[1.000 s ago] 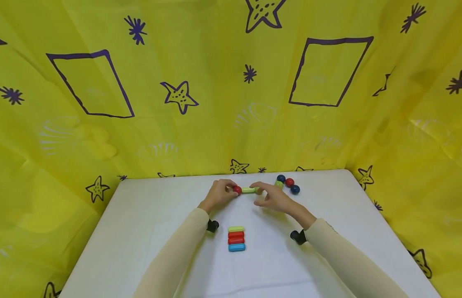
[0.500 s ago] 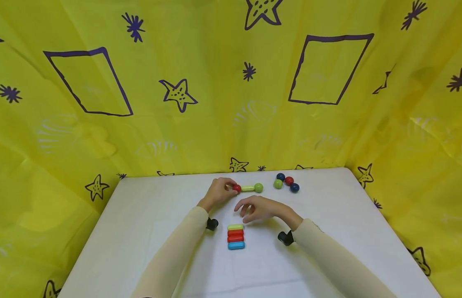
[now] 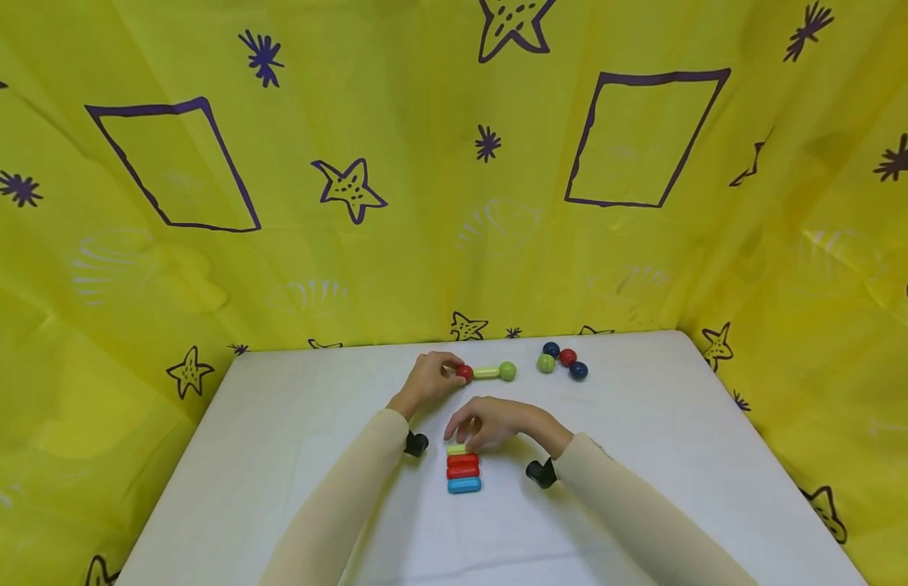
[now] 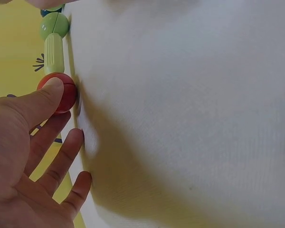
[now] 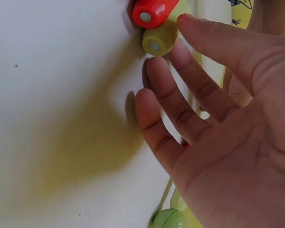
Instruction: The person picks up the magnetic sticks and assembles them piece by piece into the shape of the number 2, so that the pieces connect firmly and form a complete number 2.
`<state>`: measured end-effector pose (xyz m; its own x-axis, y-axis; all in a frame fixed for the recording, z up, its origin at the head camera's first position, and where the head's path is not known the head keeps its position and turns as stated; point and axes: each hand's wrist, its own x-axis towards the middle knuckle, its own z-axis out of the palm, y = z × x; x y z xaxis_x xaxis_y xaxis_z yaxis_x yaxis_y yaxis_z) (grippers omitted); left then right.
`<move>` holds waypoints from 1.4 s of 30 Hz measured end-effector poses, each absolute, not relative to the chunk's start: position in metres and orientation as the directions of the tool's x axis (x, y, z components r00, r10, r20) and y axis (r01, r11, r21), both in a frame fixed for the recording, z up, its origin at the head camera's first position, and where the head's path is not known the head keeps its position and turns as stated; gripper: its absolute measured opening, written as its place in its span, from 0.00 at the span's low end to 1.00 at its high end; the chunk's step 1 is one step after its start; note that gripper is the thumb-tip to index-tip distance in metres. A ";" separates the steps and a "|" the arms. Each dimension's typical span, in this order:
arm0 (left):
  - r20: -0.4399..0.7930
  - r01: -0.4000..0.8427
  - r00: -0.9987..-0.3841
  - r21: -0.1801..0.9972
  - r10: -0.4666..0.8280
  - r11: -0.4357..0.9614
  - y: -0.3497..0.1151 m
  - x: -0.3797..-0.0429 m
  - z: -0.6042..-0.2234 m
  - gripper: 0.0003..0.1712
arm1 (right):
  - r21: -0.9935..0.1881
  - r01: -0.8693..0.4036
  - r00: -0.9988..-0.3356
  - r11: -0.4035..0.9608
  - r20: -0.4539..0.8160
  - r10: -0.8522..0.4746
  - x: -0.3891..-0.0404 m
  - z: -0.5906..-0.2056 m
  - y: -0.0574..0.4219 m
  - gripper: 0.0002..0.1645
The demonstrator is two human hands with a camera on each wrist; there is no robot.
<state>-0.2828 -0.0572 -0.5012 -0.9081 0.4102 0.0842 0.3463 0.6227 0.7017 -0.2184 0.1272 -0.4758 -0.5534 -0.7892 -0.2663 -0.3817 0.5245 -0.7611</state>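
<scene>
My left hand [image 3: 427,381] pinches a red ball [image 4: 69,92] between thumb and fingers near the table's far edge. Joined to this ball in a line are a pale yellow-green stick [image 4: 53,53] and a green ball [image 3: 508,371]. My right hand [image 3: 493,422] is over the far end of a row of short sticks, its thumb and forefinger around a yellow stick [image 5: 156,42]. That stick has a round metal disc in its end. Beside it lie two red sticks [image 3: 463,466] and a blue stick [image 3: 464,485].
Right of the joined pieces, a loose cluster holds a green ball [image 3: 545,363], a red ball [image 3: 567,357] and two dark blue balls [image 3: 578,370]. A yellow patterned curtain [image 3: 425,268] stands behind the white table [image 3: 644,456]. Dark cameras hang under both wrists.
My right hand has left the green ball end of the joined pieces and come toward me to the yellow stick. The left hand stays on the red ball.
</scene>
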 end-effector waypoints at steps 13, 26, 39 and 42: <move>0.075 0.338 -0.910 0.705 0.408 0.623 -0.057 -0.283 -0.502 0.14 | -0.697 -0.416 -0.558 0.583 -0.311 -0.770 -0.217 -0.477 0.125 0.21; 0.087 0.350 -0.907 0.699 0.413 0.623 -0.057 -0.283 -0.502 0.14 | -0.637 -0.401 -0.614 0.658 -0.346 -0.709 -0.210 -0.471 0.122 0.16; 0.097 0.362 -0.904 0.692 0.417 0.624 -0.059 -0.283 -0.504 0.14 | -0.615 -0.423 -0.629 0.665 -0.330 -0.704 -0.202 -0.464 0.122 0.19; 0.108 0.375 -0.902 0.679 0.419 0.632 -0.059 -0.284 -0.506 0.14 | -0.655 -0.396 -0.650 0.644 -0.296 -0.700 -0.204 -0.465 0.129 0.18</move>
